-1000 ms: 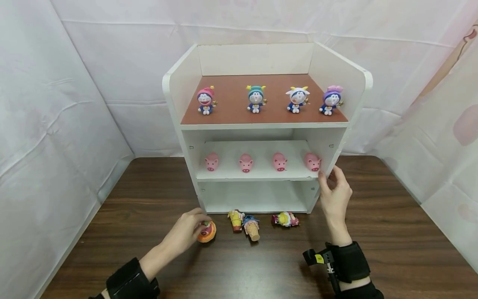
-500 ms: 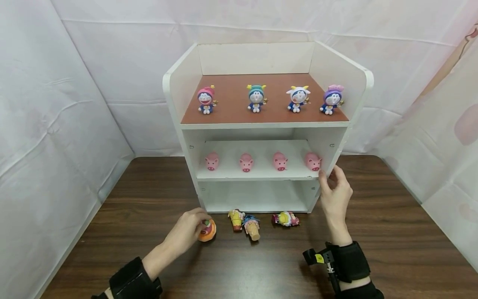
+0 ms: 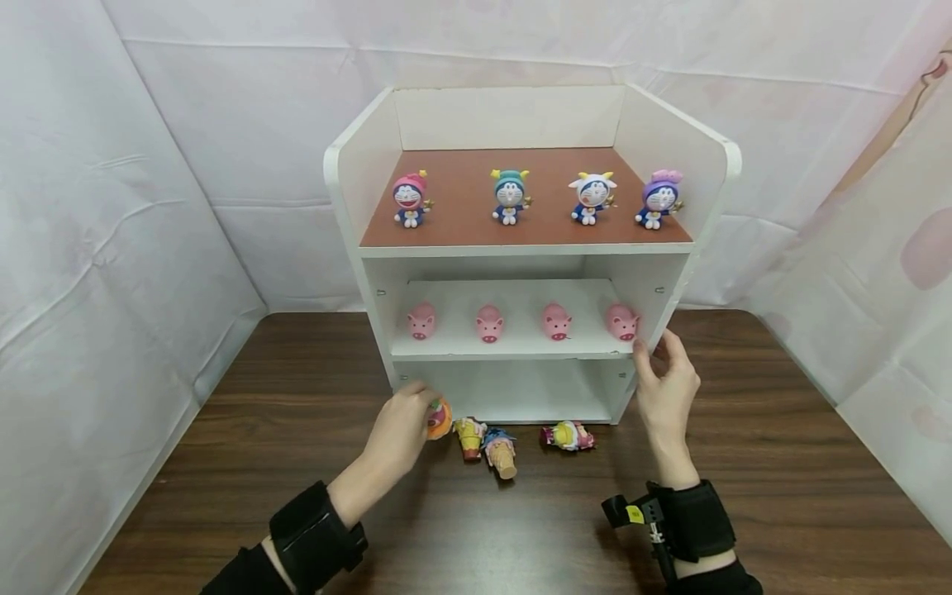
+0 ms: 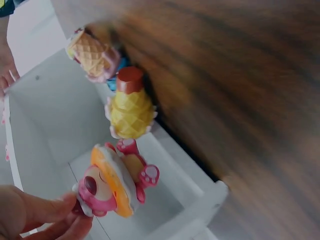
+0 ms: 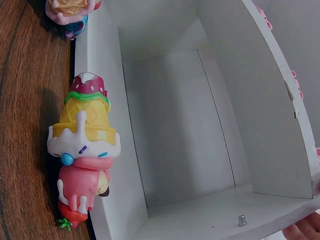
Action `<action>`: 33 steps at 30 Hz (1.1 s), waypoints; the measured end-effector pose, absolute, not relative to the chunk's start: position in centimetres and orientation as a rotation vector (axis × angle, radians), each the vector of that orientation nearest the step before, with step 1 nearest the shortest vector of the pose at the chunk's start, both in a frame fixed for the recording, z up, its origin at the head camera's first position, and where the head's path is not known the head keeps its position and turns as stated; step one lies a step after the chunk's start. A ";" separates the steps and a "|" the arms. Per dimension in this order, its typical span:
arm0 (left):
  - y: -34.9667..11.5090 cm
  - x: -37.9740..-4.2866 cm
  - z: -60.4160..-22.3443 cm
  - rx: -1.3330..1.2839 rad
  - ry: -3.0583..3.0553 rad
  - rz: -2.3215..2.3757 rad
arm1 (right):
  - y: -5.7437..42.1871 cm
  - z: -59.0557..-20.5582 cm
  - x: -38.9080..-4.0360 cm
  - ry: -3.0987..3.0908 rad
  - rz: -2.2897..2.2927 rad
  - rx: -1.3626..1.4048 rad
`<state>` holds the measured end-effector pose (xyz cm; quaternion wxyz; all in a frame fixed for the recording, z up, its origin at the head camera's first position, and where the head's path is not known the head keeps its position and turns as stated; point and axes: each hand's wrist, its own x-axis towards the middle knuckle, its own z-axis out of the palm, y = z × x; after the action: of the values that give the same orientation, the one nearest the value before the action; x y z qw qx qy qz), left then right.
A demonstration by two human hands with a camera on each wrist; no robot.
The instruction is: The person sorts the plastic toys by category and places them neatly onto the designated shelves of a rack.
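My left hand (image 3: 397, 426) pinches a pink bear figurine (image 4: 105, 192) by its top, thumb and fingers at its head. An orange-and-white ring circles the bear's middle, and its feet point away from the fingers. It hangs in front of the lower left of a white shelf unit (image 3: 513, 252). My right hand (image 3: 667, 392) grips the unit's right side panel, thumb at the front edge. On the table in front lie a yellow cone figurine (image 4: 131, 112), a tan waffle-cone figurine (image 3: 502, 454) with blue, and a pink-and-yellow ice-cream figurine (image 5: 85, 130).
Several blue cat figurines in hats (image 3: 509, 198) line the brown top shelf (image 3: 461, 173). Several pink pigs (image 3: 489, 324) stand in a row on the middle shelf (image 3: 521, 297). Below is the bottom compartment (image 5: 170, 130). White cloth (image 3: 111, 207) hangs behind and beside the wooden table (image 3: 297, 397).
My left hand has lifted the bear figurine off the table and carried it right and toward the shelf unit's bottom compartment. The right hand keeps its place on the side panel.
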<state>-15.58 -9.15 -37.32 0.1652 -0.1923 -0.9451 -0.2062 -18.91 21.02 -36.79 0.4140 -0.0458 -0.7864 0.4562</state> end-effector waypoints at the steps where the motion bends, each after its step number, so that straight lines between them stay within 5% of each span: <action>1: -8.9 -15.8 -37.2 -0.540 -2.697 -0.564 | 21.0 -36.8 -18.9 -1.975 1.150 -0.115; 33: -6.7 -20.6 -38.6 -0.346 -2.759 -0.482 | 21.0 -36.9 -18.9 -1.959 1.190 -0.102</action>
<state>-20.62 -6.68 -38.62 0.1591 -0.1211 -0.9652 -0.1687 -18.88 21.04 -36.85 0.4109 -0.0405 -0.7785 0.4727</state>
